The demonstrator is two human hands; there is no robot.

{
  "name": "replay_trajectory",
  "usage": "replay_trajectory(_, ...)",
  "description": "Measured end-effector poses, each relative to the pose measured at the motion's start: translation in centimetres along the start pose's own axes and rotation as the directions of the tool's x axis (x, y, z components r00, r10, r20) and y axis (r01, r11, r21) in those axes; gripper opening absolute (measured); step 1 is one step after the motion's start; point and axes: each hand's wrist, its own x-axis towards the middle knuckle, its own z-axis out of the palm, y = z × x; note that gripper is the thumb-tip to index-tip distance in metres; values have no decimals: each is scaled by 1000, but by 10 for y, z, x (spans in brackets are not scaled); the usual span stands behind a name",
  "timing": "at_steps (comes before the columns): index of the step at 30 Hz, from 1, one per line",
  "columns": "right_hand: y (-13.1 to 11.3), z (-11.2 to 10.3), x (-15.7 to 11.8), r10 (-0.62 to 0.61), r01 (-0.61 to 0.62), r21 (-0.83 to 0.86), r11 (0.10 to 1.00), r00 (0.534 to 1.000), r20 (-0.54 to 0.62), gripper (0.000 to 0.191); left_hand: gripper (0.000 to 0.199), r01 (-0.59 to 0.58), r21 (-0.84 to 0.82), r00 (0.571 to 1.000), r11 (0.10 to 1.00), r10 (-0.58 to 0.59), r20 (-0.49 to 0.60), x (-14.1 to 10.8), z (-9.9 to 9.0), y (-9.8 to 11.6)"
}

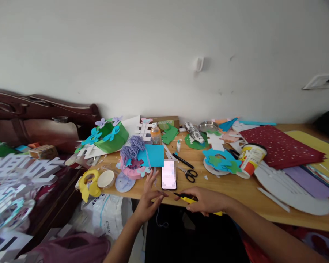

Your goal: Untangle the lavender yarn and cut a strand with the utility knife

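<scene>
My right hand (205, 201) is at the table's front edge, closed around a yellow and black cutter-like tool (186, 198) whose dark tip points left. My left hand (148, 197) is just left of it, fingers spread, pinching something thin; a dark thread (159, 217) dangles below it. A phone (169, 175) lies flat on the wooden table (235, 193) just beyond both hands. Left of the phone sits a pink craft piece (131, 168) with purple yarn and a blue card (153, 155) on it.
Black scissors (189, 174), a black pen (183, 160), a small glue bottle (178, 146), a paper cup (249, 159), red (282, 146), purple and yellow sheets and a green paper basket (112, 138) lie across the table. A dark wooden bed frame (41, 117) stands at left.
</scene>
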Motion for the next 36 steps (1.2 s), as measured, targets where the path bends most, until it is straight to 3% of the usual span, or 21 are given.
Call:
replay_trajectory(5, 6, -5, 6, -27, 25, 66, 998, 999, 38, 53, 26, 40, -147, 999, 988, -34, 43, 11, 1, -5)
replay_trajectory(10, 14, -11, 12, -80, 80, 53, 995, 997, 3, 48, 30, 95, -300, 995, 949, -91, 28, 13, 5, -5)
replay_trajectory(18, 23, -8, 26, -173, 165, 223, 961, 985, 18, 59, 32, 131, -337, 991, 932, -127, 34, 16, 7, -7)
replay_trajectory(21, 25, -4, 31, -224, 226, 5, 974, 968, -112, 50, 31, 142, -327, 990, 934, -140, 29, 16, 10, -4)
replay_trajectory(24, 26, 3, 35, -263, 208, -199, 958, 912, -314, 47, 32, 160, -324, 987, 932, -162, 22, 16, 12, -2)
replay_trajectory(28, 25, 15, 39, -321, 210, -284, 936, 841, -435, 55, 32, 171, -354, 983, 919, -182, 3, 19, 13, -3)
replay_trajectory(36, 19, 40, 54, -298, 103, -347, 932, 763, -574, 38, 29, 183, -355, 982, 917, -188, 22, 24, 14, 0)
